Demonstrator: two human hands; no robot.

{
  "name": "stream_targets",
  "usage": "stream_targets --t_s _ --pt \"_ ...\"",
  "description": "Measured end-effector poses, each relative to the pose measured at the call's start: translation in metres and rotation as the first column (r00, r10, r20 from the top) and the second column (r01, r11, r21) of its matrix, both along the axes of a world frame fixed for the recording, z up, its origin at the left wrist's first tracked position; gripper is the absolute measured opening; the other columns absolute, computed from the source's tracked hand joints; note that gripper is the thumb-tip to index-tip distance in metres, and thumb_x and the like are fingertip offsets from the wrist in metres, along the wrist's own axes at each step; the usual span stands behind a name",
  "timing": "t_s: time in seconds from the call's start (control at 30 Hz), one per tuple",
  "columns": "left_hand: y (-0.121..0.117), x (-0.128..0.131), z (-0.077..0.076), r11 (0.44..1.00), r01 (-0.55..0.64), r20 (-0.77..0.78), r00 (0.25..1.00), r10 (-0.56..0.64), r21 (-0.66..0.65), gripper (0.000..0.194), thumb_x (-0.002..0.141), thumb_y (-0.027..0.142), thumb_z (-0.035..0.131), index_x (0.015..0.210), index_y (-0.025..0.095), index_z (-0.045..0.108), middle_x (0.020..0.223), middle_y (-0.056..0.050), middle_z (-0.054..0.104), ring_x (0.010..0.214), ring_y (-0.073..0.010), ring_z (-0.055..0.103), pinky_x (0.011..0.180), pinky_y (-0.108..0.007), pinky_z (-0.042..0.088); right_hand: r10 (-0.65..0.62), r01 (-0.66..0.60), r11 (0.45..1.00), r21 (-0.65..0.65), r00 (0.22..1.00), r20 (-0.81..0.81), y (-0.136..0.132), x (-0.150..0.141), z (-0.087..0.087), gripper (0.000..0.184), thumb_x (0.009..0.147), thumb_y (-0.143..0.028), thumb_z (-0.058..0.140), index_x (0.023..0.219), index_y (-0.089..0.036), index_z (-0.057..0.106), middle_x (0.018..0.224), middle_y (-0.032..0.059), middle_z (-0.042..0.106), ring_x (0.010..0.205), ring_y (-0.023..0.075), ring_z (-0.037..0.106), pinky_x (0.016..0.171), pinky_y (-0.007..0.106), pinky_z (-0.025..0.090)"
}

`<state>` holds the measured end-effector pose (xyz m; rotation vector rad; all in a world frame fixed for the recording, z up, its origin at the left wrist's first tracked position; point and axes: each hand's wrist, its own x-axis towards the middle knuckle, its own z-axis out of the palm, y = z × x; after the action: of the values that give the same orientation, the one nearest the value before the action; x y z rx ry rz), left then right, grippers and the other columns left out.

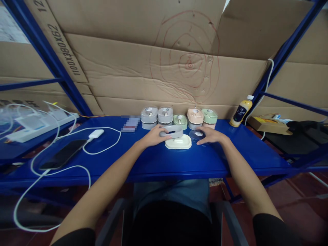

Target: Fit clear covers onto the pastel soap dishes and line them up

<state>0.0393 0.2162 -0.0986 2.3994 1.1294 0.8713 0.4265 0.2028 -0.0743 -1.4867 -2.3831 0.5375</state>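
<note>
My left hand (154, 135) grips a grey oval lid-like piece (174, 132) with a dark slot, holding it over a cream oval container part (178, 142) on the blue table. To the right, the fingers of my right hand (210, 135) are closed around the edge of a clear plastic cover (196, 135) with a small white label. Just behind stand several lidded boxes: two grey ones (149, 118) at the left, a low green one (180, 121), a peach-topped one (195, 118) and a green-topped one (209, 117).
A phone (64, 155) with white cables and a white adapter (96, 133) lies on the left. A blurred-out flat item (130, 124) sits beside the boxes. A juice bottle (241, 111) stands back right. Cardboard (123, 68) walls the rear; a blue frame post (289, 44) rises right.
</note>
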Motion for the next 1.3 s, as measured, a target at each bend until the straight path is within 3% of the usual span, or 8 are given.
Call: stream_targets --t_s 0.13,0.23,0.33,0.53,0.7,0.97,1.3 --pt "-0.011 0.007 0.004 0.998 0.058 0.028 0.998 -0.059 0.037 0.046 0.085 0.064 0.084 0.11 0.026 0.082 0.139 -0.013 0.066 0.135 -0.0365 0.065 0.123 -0.057 0.049 -0.038 0.038 0.999 0.008 0.998 -0.059 -0.003 -0.001 0.006 0.09 0.074 -0.057 0.097 0.15 -0.021 0.067 0.145 0.0156 0.075 0.128 0.0378 0.074 0.114 0.057 0.058" --pt "-0.02 0.016 0.004 0.991 0.131 -0.002 0.991 -0.131 0.03 0.049 0.081 0.061 0.088 0.113 0.025 0.081 0.146 -0.013 0.063 0.136 -0.0362 0.066 0.125 -0.055 0.047 -0.109 0.112 0.993 0.034 0.99 -0.094 -0.006 -0.002 0.01 0.085 0.079 -0.061 0.093 0.148 -0.017 0.069 0.14 0.0177 0.077 0.122 0.0383 0.075 0.11 0.057 0.06" --pt "-0.026 0.026 0.002 0.986 0.165 -0.028 0.986 -0.165 0.007 0.063 0.078 0.058 0.093 0.129 0.025 0.075 0.144 -0.013 0.065 0.137 -0.0369 0.065 0.124 -0.054 0.047 -0.137 0.149 0.985 0.082 0.98 -0.145 -0.01 -0.008 0.011 0.087 0.079 -0.066 0.091 0.149 -0.019 0.068 0.142 0.0182 0.076 0.124 0.0405 0.075 0.111 0.06 0.059" --pt "-0.03 0.036 -0.003 0.994 0.087 -0.003 0.996 -0.088 -0.065 0.099 0.074 0.059 0.095 0.156 0.023 0.052 0.158 -0.016 0.062 0.147 -0.0432 0.059 0.123 -0.057 0.049 0.114 -0.039 0.951 0.306 0.965 -0.234 -0.021 -0.036 0.006 0.093 0.077 -0.067 0.093 0.154 -0.021 0.066 0.153 0.0169 0.069 0.136 0.0405 0.069 0.119 0.06 0.054" --pt "-0.028 0.041 -0.011 0.987 0.102 0.101 0.991 -0.09 -0.122 0.13 0.064 0.056 0.101 0.169 0.022 0.033 0.156 -0.021 0.063 0.147 -0.0466 0.06 0.122 -0.064 0.048 0.294 -0.215 0.9 0.379 0.942 -0.162 -0.029 -0.065 0.004 0.093 0.078 -0.066 0.092 0.156 -0.024 0.065 0.143 0.016 0.071 0.129 0.0377 0.07 0.115 0.058 0.055" --pt "-0.03 0.048 -0.017 0.974 0.167 0.158 0.977 -0.143 -0.151 0.144 0.066 0.054 0.101 0.177 0.022 0.014 0.156 -0.025 0.062 0.147 -0.0501 0.059 0.119 -0.069 0.047 0.324 -0.289 0.9 0.326 0.944 -0.057 -0.032 -0.085 -0.002 0.095 0.08 -0.064 0.092 0.16 -0.023 0.062 0.143 0.0168 0.069 0.13 0.038 0.067 0.116 0.057 0.052" --pt "-0.027 0.046 -0.02 0.961 0.192 0.21 0.966 -0.149 -0.201 0.153 0.058 0.055 0.105 0.177 0.019 0.015 0.163 -0.028 0.054 0.151 -0.0483 0.054 0.126 -0.067 0.042 0.241 -0.253 0.931 0.262 0.968 0.077 -0.044 -0.093 0.01 0.094 0.084 -0.061 0.088 0.166 -0.028 0.055 0.131 0.0145 0.069 0.12 0.0374 0.069 0.104 0.055 0.058"
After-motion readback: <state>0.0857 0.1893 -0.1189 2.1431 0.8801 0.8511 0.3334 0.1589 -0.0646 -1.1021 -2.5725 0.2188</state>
